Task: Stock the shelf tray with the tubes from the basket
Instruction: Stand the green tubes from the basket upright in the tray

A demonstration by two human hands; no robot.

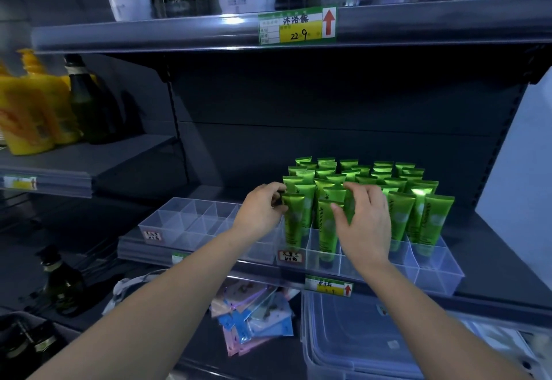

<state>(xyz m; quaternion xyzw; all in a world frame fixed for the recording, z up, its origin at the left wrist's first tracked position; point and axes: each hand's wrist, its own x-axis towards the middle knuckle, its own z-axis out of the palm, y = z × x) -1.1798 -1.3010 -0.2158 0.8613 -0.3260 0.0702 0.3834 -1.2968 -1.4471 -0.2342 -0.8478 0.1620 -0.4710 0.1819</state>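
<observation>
- We are looking at a glossy green plastic tube (294, 221) standing upright, cap down and long axis vertical, at the left edge of the clear plastic divided tray (433, 272), near its front.
- Our left hand (263, 210) is pinching the tube's flat crimped top from the left. It is the nearer hand, and we judge any seating push should go straight down.
- Our right hand (366, 224) is hovering over the next column with fingers curved and spread. We cannot tell whether they are gripping a tube.
- The other green tubes (415, 200) are crowding the rows behind and to the right, while the front-right compartments are showing bare.
- The tray is sitting on the dark metal shelf (501, 260), with a second clear tray (179, 221) to its left.
</observation>
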